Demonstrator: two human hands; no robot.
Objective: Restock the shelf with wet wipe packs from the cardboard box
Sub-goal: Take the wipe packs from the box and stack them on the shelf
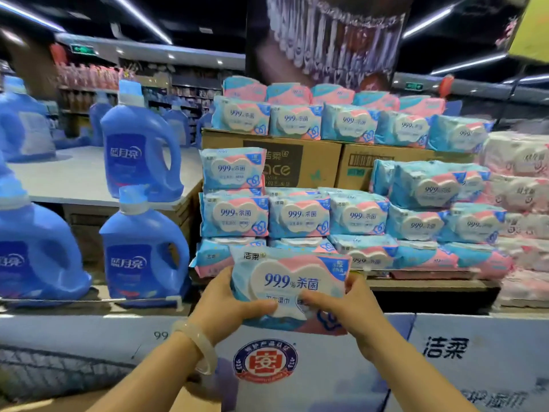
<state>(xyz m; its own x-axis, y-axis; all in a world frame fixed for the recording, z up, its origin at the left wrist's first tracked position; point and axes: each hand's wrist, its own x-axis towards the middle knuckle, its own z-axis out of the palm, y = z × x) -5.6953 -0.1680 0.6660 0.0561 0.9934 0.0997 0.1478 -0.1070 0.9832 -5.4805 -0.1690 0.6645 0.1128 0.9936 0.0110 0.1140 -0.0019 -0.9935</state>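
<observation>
Shelf (427, 284) ahead, stacked in tiers with blue-and-pink wet wipe packs (298, 216); brown cartons (322, 162) behind the middle tier. White cardboard box (326, 367) below, printed with a red-and-blue seal, flaps up toward the camera. Blue detergent jugs (139, 144) to the left on grey ledges. One wet wipe pack (289, 288) held label-up above the box, just before the lowest shelf row. Left hand (221, 304) grips its left end, right hand (353, 307) its right end, fingers curled round the edges (pale bangle (197, 343) on left wrist).

Far shelves (184, 93) are blurred — left detergent bottle (35, 257) is cut off.
</observation>
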